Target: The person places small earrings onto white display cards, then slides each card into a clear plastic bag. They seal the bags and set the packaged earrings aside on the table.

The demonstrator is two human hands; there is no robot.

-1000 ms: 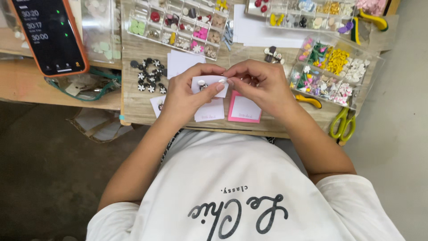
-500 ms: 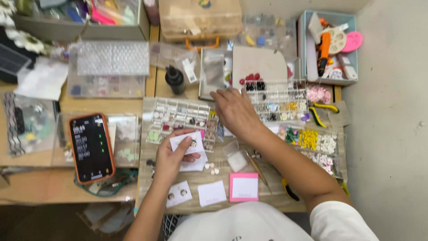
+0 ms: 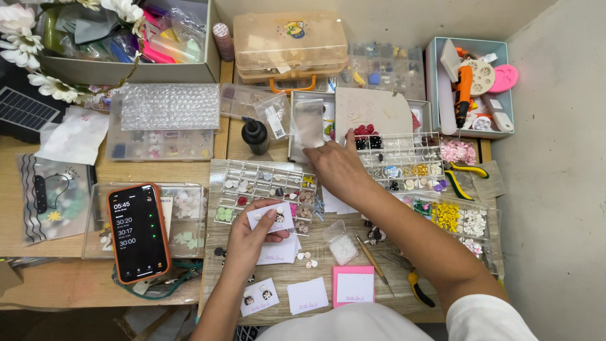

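Near desk centre: left hand [image 3: 252,237] pinching small white earring card [image 3: 273,218] between thumb and fingertips, above clear compartment tray [image 3: 265,183]. Farther back: right hand [image 3: 338,167], fingers pressed on clear plastic bag [image 3: 309,123], perhaps gripping its lower edge. Pink card pad [image 3: 353,285] and blank white card [image 3: 307,295] along front edge; phone [image 3: 137,232] at left; bare wood strip beyond it.

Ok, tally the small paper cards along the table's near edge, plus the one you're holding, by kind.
White paper cards bearing earrings: 2 (one held in the left hand, one at the edge)
Blank white paper card: 1
Pink paper card: 1
Total: 4
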